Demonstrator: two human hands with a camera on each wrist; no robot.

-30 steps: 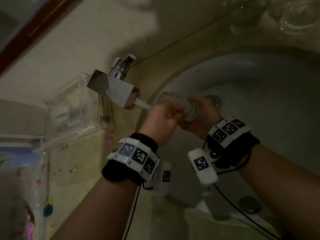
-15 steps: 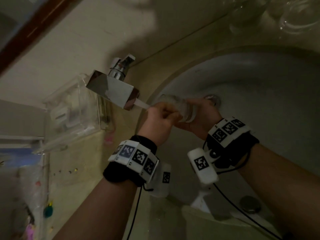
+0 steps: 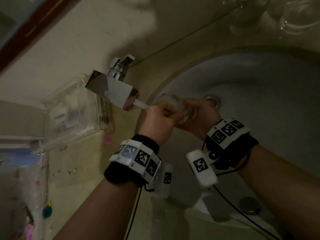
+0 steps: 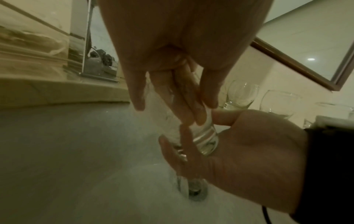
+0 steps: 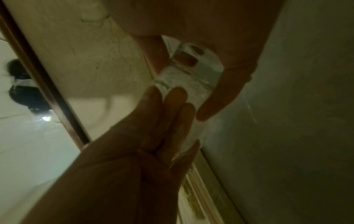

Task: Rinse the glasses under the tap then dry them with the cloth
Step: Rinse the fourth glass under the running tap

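Sink basin [image 3: 259,104] largest. Tap [image 3: 112,90] at 9 o'clock of basin, water streaming. One glass [image 3: 174,104] held over basin near spout, lying sideways, long axis roughly 9–3, base toward right palm. Right hand [image 3: 199,116] curled round base; left hand [image 3: 159,120] fingers wrapped on rim end. Three more glasses [image 4: 241,97] upright on counter. No readable writing.

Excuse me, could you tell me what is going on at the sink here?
A person is rinsing a glass over the sink. The right hand grips its base, while the left hand has fingers on the glass near its mouth, apparently rubbing it. Water runs from the tap toward the glass. More glasses wait on the counter behind the basin. No cloth is in view, so drying has not begun.
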